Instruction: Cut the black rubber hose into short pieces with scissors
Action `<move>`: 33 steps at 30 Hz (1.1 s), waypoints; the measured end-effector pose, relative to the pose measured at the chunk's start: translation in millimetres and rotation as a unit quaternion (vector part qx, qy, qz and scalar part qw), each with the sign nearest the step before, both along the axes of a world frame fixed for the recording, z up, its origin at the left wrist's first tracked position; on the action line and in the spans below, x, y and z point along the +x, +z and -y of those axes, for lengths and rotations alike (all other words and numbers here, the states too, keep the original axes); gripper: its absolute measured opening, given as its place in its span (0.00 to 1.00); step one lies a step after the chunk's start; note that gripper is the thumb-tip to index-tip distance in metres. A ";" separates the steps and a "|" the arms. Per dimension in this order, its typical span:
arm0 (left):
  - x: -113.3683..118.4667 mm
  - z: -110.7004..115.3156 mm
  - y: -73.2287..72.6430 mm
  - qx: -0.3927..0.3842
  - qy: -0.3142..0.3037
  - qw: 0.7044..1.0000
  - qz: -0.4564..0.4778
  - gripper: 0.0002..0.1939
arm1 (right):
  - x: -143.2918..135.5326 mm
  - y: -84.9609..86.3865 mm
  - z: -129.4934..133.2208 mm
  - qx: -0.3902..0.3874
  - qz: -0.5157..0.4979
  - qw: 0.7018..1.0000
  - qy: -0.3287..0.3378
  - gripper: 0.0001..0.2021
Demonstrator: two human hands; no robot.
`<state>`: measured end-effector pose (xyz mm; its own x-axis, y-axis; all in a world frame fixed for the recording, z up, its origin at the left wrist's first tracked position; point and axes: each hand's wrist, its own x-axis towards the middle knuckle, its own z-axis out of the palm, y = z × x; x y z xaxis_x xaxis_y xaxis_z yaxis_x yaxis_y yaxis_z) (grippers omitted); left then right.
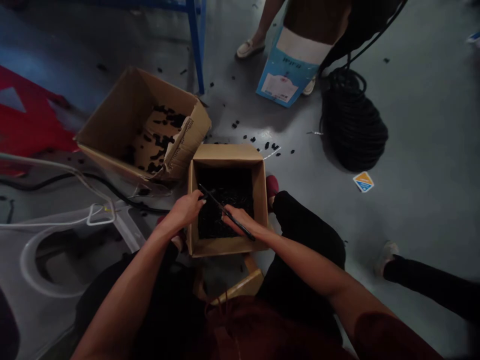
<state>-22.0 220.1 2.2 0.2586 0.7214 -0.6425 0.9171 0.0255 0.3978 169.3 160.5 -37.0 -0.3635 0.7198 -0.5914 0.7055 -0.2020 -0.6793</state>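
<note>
A cardboard box [228, 247] stands between my knees, with many small black pieces [213, 220] inside. Over its left edge, my left hand [190, 206] is closed, its fingertips pinched on a small dark piece near the tip of a long dark tool. My right hand [240, 220] is wrapped round that thin black tool [243, 230], which slants across the box opening from upper left to lower right. What kind of tool it is cannot be made out clearly.
A larger open box [112, 120] with black pieces stands at the upper left. Black pieces dot the floor. A blue carton [287, 70], a person's shoe [249, 48] and a black cable coil [352, 125] are beyond. A pale plastic bin [52, 295] lies left.
</note>
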 end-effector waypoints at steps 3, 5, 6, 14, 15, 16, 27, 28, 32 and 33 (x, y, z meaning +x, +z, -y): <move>1.8 -0.7 -1.1 -0.018 -0.019 1.000 -0.002 0.16 | 2.3 -2.8 5.1 0.003 -0.018 1.000 -0.002 0.04; 3.2 -1.3 -2.3 -0.020 -0.029 0.999 -0.002 0.17 | 3.6 -2.5 6.8 0.002 -0.018 1.000 -0.007 0.03; 4.1 -1.5 -3.1 -0.023 -0.033 0.999 -0.005 0.17 | 4.2 -1.9 7.3 -0.002 -0.013 1.000 -0.010 0.03; 8.8 0.0 -15.0 -0.040 -0.056 0.997 -0.025 0.15 | 10.5 -2.1 13.1 0.006 0.007 1.000 -0.001 0.03; 8.2 0.4 -16.4 -0.040 -0.057 0.997 -0.024 0.15 | 10.9 -4.0 14.4 0.009 0.004 1.000 -0.003 0.03; 7.6 0.8 -17.5 -0.039 -0.057 0.997 -0.024 0.15 | 11.2 -6.3 15.8 0.010 0.001 1.000 -0.007 0.03; 7.7 1.5 -6.5 -0.049 -0.076 0.995 -0.029 0.15 | 9.9 -6.4 15.9 0.007 -0.015 1.000 -0.008 0.07; 7.6 1.3 -5.7 -0.049 -0.076 0.995 -0.028 0.15 | 9.9 -4.6 15.6 0.007 -0.014 1.000 -0.013 0.07; 7.9 1.8 -5.0 -0.045 -0.069 0.997 -0.013 0.15 | 8.8 -1.5 15.2 -0.034 -0.018 0.997 -0.063 0.08; 8.4 2.2 -5.0 -0.043 -0.066 0.997 -0.006 0.15 | 8.4 -1.7 15.2 -0.063 -0.031 0.994 -0.085 0.07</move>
<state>-13.7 217.8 -2.8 0.3392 0.6235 -0.7044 0.9195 -0.0615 0.3884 177.7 145.4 -38.7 -0.2817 0.6949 -0.6616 0.6115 -0.4013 -0.6819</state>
